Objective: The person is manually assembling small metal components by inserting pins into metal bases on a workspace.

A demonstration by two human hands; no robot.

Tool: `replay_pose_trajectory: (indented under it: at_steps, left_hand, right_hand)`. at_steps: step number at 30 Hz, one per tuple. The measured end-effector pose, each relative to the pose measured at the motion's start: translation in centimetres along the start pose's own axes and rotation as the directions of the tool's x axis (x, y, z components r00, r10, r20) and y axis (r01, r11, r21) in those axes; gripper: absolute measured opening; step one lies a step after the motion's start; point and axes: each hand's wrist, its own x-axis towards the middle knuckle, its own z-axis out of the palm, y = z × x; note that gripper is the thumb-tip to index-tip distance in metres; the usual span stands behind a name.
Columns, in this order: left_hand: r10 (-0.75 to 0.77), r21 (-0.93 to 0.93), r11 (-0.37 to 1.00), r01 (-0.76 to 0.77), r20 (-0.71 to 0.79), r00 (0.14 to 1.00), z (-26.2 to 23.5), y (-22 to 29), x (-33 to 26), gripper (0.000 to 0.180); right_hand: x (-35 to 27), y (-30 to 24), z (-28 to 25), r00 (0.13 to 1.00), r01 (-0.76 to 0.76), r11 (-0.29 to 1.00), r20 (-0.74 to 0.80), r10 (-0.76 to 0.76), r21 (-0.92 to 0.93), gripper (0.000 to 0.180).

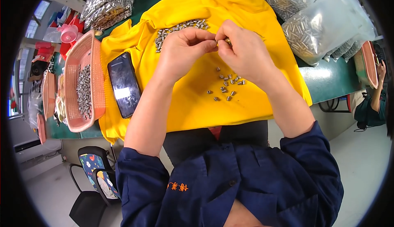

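My left hand (182, 50) and my right hand (246, 50) meet above a yellow cloth (184, 114), thumbs and forefingers pinched together. Between the right fingers a bit of a small metal part (228, 41) shows, brassy in colour. Whatever the left fingertips grip is too small and covered to make out. Behind the left hand lies a pile of short silvery metal cylinders (200, 23). Nearer to me, below the right hand, several more loose metal cylinders (224, 90) are scattered on the cloth.
A dark phone (123, 83) rests left of my left forearm, beside a pink basket (99, 87) of metal parts. Plastic bags of parts stand at the far left (111, 5) and far right (305, 34). Another person (371, 108) sits at the right, near a second basket (369, 65).
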Motion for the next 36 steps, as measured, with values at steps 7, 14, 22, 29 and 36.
replay_pose_trajectory:
  at_steps: [7, 14, 22, 29, 36]
  left_hand:
    - [0.066, 0.0, 0.998, -0.066, -0.005, 0.998, -0.8, -0.3, 0.2, 0.013]
    - [0.2, 0.388, 0.904, -0.179, -0.013, 0.98, -0.5, -0.9, 0.4, 0.013]
    - [-0.024, -0.324, 0.945, 0.031, 0.024, 0.999, -0.9, -0.8, 0.1, 0.013]
    - [-0.045, -0.52, 0.846, 0.118, 0.151, 0.988, -0.6, -0.6, -0.1, 0.011]
    - [-0.062, -0.482, 0.871, 0.096, 0.086, 0.994, 0.0, -0.5, -0.2, 0.011]
  right_hand:
    - [0.6, 1.2, -0.9, 0.954, -0.3, 0.849, 0.158, 0.256, 0.436, 0.006]
    - [0.5, 1.0, -0.6, 0.99, -0.132, 0.93, 0.009, 0.138, 0.342, 0.008]
    - [0.4, 0.4, -1.0, 0.978, -0.201, 0.903, 0.124, 0.165, 0.38, 0.006]
    - [0.4, 0.0, -1.3, 0.973, -0.225, 0.88, 0.147, 0.179, 0.419, 0.005]
    - [0.1, -0.1, -0.9, 0.987, -0.149, 0.959, 0.1, 0.128, 0.241, 0.006]
